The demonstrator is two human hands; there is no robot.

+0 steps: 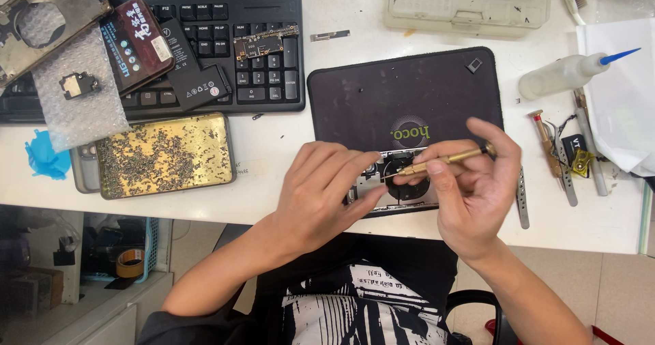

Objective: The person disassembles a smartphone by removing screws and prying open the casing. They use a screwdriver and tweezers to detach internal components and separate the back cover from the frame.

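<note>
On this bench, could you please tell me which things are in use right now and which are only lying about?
In use:
- left hand steadying the opened phone
- right hand holding the brass screwdriver
- dark work mat underneath

Lying about:
- keyboard
- gold tray of screws
- squeeze bottle
- bubble wrap
- toothbrush

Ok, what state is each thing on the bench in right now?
Phone frame: opened, lying on the dark mat, insides exposed.
Screwdriver: in the right hand, tip down on the frame.
Left hand: pressing on the frame.
Squeeze bottle: lying on its side, capped.
Gold tray: flat, strewn with tiny screws.
Circuit board: loose on the keyboard.
</note>
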